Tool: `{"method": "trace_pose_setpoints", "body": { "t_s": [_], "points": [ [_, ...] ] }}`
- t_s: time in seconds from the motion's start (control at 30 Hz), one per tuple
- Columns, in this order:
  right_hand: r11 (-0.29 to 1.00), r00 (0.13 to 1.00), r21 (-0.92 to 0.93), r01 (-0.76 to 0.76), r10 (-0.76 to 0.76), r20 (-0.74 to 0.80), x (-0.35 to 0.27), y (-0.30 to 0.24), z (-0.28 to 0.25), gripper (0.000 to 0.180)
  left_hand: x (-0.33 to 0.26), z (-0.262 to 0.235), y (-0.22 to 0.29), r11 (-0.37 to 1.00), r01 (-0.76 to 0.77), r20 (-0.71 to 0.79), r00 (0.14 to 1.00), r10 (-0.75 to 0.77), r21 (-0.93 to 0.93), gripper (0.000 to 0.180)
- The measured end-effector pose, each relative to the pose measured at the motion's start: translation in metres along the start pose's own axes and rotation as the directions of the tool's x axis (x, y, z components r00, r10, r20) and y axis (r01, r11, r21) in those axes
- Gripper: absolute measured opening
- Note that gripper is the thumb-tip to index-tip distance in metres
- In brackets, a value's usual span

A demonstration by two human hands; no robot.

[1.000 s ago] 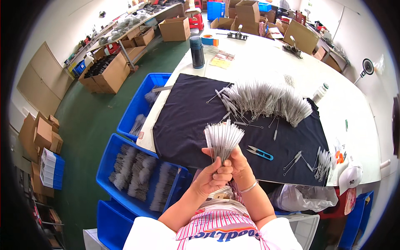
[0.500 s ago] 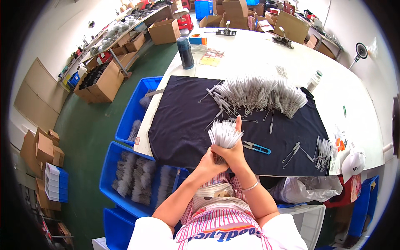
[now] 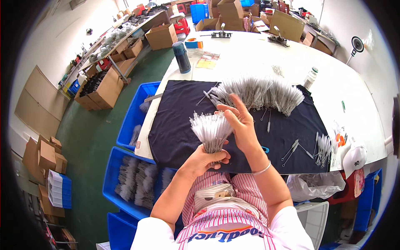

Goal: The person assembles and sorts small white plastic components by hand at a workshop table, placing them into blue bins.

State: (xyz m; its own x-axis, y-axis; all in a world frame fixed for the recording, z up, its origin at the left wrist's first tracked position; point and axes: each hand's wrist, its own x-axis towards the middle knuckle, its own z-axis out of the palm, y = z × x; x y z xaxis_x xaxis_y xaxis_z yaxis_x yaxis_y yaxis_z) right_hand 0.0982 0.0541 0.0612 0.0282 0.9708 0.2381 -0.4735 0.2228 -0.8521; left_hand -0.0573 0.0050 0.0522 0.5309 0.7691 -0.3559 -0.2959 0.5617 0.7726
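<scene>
My left hand (image 3: pixel 207 159) is wrapped round the wire ends of a bunch of small white-bristled wire brushes (image 3: pixel 210 128), their bristle heads fanned upward. Beside the heads, on their right, my right hand (image 3: pixel 242 125) has its fingers stretched and spread, its palm facing the bunch; whether it touches the bristles I cannot tell. Beyond both hands, a long heap of similar brushes (image 3: pixel 258 93) lies on the dark cloth (image 3: pixel 171 121). The small thread snips show only as a blue handle (image 3: pixel 265 149), mostly hidden by my right forearm.
More brushes (image 3: pixel 323 150) lie at the cloth's right edge by a white cap (image 3: pixel 355 158). A dark flask (image 3: pixel 181 57) and a clear bottle (image 3: pixel 310 78) stand on the white table (image 3: pixel 246 54). Blue bins (image 3: pixel 109 183) holding brushes are at the left.
My right hand has come off the bunch and opened, moving up beside the bristle heads. My left hand holds the bunch alone, shifted a little left, its heads now spread wider.
</scene>
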Motion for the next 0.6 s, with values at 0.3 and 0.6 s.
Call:
{"method": "trace_pose_setpoints", "body": {
  "t_s": [0.3, 0.6],
  "points": [
    [0.977, 0.967, -0.19, -0.093, 0.134, 0.217, 0.021, -0.019, 0.0, 0.029, 0.0, -0.02, 0.007, 0.967, -0.198, -0.005, 0.98, 0.2, -0.159, 0.046],
    [0.986, 0.971, -0.079, -0.147, 0.159, 0.181, 0.027, -0.011, 0.003, 0.033, 0.0, -0.021, 0.013, 0.925, -0.349, -0.11, 0.936, 0.336, -0.148, 0.035]
  ]
}}
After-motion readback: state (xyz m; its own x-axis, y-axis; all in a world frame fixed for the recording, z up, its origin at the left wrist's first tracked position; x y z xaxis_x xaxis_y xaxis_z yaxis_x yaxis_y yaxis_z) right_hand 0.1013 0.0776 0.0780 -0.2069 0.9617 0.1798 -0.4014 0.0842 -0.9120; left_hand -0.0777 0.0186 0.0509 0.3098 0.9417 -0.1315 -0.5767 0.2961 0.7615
